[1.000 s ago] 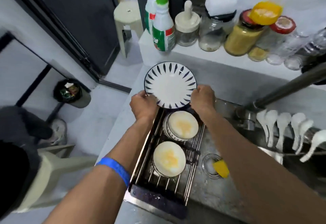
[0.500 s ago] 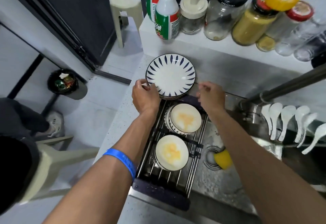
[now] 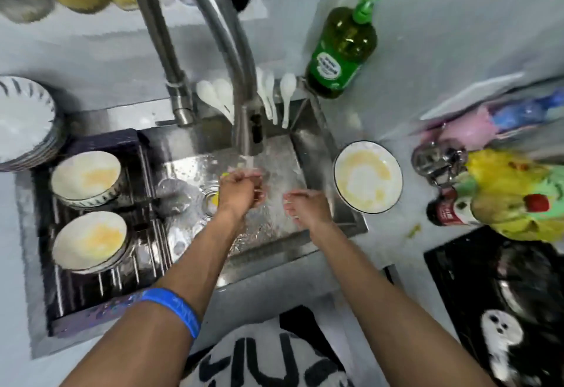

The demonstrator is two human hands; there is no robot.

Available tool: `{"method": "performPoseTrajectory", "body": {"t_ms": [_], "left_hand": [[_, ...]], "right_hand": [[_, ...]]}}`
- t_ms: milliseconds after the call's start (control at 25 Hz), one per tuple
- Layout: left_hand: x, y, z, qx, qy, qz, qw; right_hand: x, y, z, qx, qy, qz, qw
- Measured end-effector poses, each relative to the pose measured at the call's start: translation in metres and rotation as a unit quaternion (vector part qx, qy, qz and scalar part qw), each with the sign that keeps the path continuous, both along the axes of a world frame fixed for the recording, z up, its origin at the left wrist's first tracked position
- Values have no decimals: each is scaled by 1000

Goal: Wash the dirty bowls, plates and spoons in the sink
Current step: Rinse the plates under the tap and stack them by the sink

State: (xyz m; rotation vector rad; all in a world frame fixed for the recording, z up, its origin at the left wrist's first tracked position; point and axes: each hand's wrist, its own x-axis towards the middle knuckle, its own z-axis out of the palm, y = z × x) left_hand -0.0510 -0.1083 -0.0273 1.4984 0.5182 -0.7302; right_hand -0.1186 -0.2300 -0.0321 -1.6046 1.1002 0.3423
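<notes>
Fingers of left hand [image 3: 241, 190] loosely curled under running water from tap [image 3: 244, 130], holding nothing visible; fingers of right hand [image 3: 306, 206] relaxed and slightly bent, just beside the stream, also holding nothing. Both over the basin of the sink [image 3: 274, 154], close together but not touching.

Nearest dirty dish, judged the likeliest next pick: yellow-stained bowl [image 3: 367, 176] on the counter at the sink's right rim, directly right of the right hand and near it, mouth up. Right hand clearly the nearer one; left well apart from it.

Two more stained bowls, far one [image 3: 85, 177] and near one [image 3: 90, 241], on the dark drying rack [image 3: 100, 310] laid across the sink's left part, left of the left hand. White spoons [image 3: 213, 96] lined up along the back rim behind the tap, handles pointing down into the basin. Stack of striped plates [image 3: 24, 121] far left on the counter.

Open room in the basin below and between the hands; yellow sponge [image 3: 214, 200] partly hidden by the left wrist near the drain. Green soap bottle [image 3: 341, 48] at the back right corner, close above the bowl's path if lifted high.
</notes>
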Motion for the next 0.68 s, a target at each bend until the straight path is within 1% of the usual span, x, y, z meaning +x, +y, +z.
{"method": "performPoseTrajectory", "body": {"t_ms": [80, 120, 160, 200, 240, 280, 320, 400, 440, 480, 560, 680], "left_hand": [[-16, -44, -11, 23, -22, -46, 998], [-23, -66, -16, 32, -31, -69, 997], [-28, -86, -20, 37, -36, -89, 995], [-32, -104, -26, 44, -34, -112, 992], [-36, -119, -30, 49, -30, -133, 989], [-38, -129, -37, 54, -25, -147, 987], [-40, -135, -46, 57, -17, -149, 987], [-41, -140, -55, 49, 3, -125, 991], [-40, -139, -53, 38, 7, -100, 994], [-38, -134, -50, 27, 12, -69, 997], [-33, -113, -40, 14, 23, -4, 1000], [-24, -54, -24, -38, 38, 100, 994]], "right_hand": [[-22, -47, -1, -120, 2, 28, 992], [-31, -72, 0, -185, 3, 1, 983], [-38, -96, 2, -233, 8, -46, 971], [-45, -124, -2, -259, 21, -98, 961], [-50, -148, -6, -270, 49, -127, 953], [-54, -166, -15, -252, 81, -130, 955], [-56, -176, -20, -207, 99, -124, 965], [-55, -181, -32, -104, 84, -122, 984], [-54, -177, -32, -83, 63, -117, 988], [-51, -172, -30, -83, 35, -112, 990], [-39, -154, -23, -114, -22, -76, 990], [-10, -110, -13, -134, -87, -4, 987]]}}
